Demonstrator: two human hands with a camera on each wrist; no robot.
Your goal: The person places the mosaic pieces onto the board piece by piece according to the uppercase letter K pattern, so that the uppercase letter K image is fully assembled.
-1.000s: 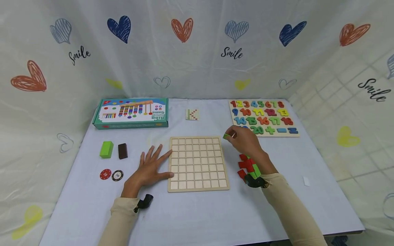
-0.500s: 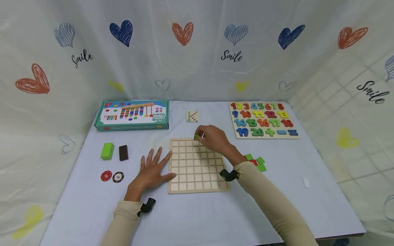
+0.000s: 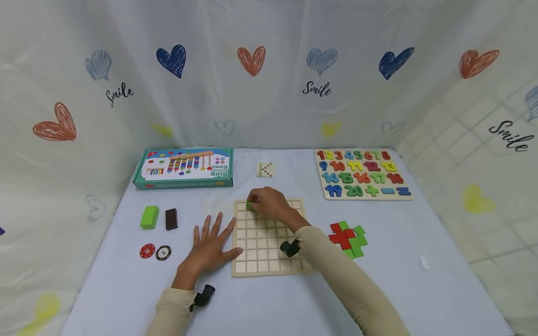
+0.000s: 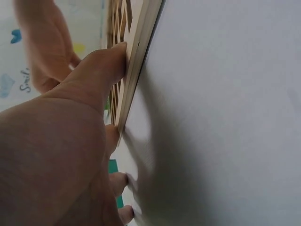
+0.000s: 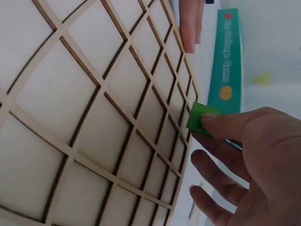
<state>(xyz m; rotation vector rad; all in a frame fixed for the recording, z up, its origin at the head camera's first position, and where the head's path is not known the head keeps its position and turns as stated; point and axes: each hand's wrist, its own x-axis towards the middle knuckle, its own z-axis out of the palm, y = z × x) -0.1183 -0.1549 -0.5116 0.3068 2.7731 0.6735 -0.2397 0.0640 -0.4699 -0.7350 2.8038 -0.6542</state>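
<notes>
A wooden grid board (image 3: 269,273) with square cells lies in the middle of the table. Between thumb and finger, my right hand (image 3: 269,204) pinches a green square tile (image 5: 197,117) over the board's far row, near its far left corner. My left hand (image 3: 208,248) is spread flat at the board's left side, thumb and forefinger touching the frame. In the left wrist view the thumb (image 4: 113,61) rests against the board's edge. Right of the board lies a loose cluster of red tiles (image 3: 342,239) and green tiles (image 3: 358,241).
A ring game box (image 3: 189,169) stands at the back left, a small pattern card (image 3: 265,169) beside it. A number puzzle board (image 3: 363,175) lies back right. At left are a green block (image 3: 149,217), a dark block (image 3: 171,219), a red chip (image 3: 147,251) and a black-white chip (image 3: 163,253).
My right hand has carried the green tile leftward from near the number puzzle to the grid board's far left. My left hand stays at the board's side. The head view has tilted up slightly.
</notes>
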